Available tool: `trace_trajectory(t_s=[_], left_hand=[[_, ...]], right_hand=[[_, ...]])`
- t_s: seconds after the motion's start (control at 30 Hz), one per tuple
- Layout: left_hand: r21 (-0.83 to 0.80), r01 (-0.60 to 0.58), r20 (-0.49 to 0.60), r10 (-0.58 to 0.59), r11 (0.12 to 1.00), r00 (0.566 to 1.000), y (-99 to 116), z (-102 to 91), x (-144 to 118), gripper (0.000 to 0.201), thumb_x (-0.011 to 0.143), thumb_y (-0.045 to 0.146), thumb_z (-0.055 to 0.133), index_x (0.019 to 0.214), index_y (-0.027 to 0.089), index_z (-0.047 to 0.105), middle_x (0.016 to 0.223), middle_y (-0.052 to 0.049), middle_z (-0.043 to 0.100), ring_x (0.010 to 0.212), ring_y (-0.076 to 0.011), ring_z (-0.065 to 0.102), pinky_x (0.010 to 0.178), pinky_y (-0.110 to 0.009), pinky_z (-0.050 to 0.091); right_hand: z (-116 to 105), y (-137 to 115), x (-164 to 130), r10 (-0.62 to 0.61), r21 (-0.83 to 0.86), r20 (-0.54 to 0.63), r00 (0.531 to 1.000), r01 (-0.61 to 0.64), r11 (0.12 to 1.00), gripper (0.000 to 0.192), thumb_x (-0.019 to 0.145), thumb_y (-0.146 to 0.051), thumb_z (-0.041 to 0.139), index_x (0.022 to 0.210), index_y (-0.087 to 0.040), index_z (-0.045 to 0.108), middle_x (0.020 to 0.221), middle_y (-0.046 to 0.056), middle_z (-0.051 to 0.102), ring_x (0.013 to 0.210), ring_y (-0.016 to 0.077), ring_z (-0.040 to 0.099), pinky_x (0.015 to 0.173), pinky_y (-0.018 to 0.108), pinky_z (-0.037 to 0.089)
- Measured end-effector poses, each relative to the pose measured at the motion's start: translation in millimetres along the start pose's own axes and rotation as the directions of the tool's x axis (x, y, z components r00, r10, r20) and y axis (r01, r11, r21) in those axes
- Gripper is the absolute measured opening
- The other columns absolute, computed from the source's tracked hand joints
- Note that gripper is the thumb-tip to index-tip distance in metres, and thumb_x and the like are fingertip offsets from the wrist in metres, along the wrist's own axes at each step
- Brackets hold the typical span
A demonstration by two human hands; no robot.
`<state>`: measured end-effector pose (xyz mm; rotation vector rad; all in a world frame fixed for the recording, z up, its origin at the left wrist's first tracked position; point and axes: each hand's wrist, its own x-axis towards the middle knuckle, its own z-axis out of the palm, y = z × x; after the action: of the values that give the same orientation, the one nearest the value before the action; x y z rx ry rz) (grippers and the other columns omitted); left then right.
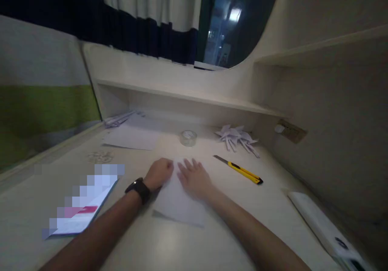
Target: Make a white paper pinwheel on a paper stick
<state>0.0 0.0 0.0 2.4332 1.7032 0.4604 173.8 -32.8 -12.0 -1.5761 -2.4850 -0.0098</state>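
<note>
1. Two bare forearms reach in from the near edge of the desk (pixel 169 250), the left one wearing a dark wristwatch (pixel 138 189).
2. Left hand (pixel 159 174) is curled into a loose fist, knuckles down on the left edge of a white sheet of paper (pixel 178 204); it grips nothing that can be seen.
3. Right hand (pixel 194 178) lies flat just beside it, fingers spread and pressing on the sheet's far part.
4. That sheet lies flat on the desk under both hands, reaching back from them toward the person.
5. Right of the right hand, apart from it, lies a yellow utility knife (pixel 241 170), blade pointing away to the left.
6. Beyond the hands stands a clear tape roll (pixel 188 137); farther right of it sits a heap of folded white paper shapes (pixel 238 138).
7. Beyond the left hand lies a second flat paper (pixel 131 135).
8. Left of the left forearm lies a booklet (pixel 83 208), partly blurred out.
9. Far right of the right forearm, a white device (pixel 324 226) rests near the wall.
</note>
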Motion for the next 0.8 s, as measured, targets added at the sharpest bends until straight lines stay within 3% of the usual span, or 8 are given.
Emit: trace_trajectory(t_s=[0.4, 0.63, 0.8], left_hand=[[0.17, 0.03, -0.047, -0.022, 0.985, 0.999, 6, 6.2, -8, 0.033, 0.092, 0.028, 0.037, 0.086, 0.014, 0.066, 0.086, -0.012, 0.069, 0.082, -0.0235, 0.064, 0.071, -0.031, 0.043], [0.276, -0.042, -0.079, 0.066, 0.96, 0.995, 24, 2.7, -20, 0.026, 0.089, 0.012, 0.039, 0.091, 0.008, 0.064, 0.089, -0.016, 0.063, 0.085, -0.0269, 0.06, 0.069, -0.036, 0.045], [0.269, -0.137, -0.105, 0.17, 0.953, 0.98, 29, 5.2, -22, 0.023, 0.088, 0.012, 0.042, 0.1, 0.01, 0.062, 0.102, -0.015, 0.061, 0.101, -0.0276, 0.054, 0.085, -0.04, 0.042]], right_hand=[[0, -1, 0, 0.007, -0.001, 0.009, 1.0, -0.007, 1.0, 0.054, 0.096, -0.05, 0.016, 0.142, -0.028, 0.035, 0.149, 0.005, 0.032, 0.137, 0.0327, 0.023, 0.109, 0.052, 0.017], [-2, -1, 0, 0.009, 0.002, 0.019, 1.0, -0.009, 1.0, 0.053, 0.096, -0.05, 0.018, 0.142, -0.027, 0.034, 0.149, 0.006, 0.031, 0.138, 0.033, 0.022, 0.109, 0.052, 0.017], [0, -1, 0, 0.0, 0.002, -0.001, 1.0, 0.0, 1.0, 0.053, 0.096, -0.048, 0.017, 0.142, -0.027, 0.034, 0.148, 0.006, 0.033, 0.137, 0.0324, 0.023, 0.109, 0.053, 0.018]])
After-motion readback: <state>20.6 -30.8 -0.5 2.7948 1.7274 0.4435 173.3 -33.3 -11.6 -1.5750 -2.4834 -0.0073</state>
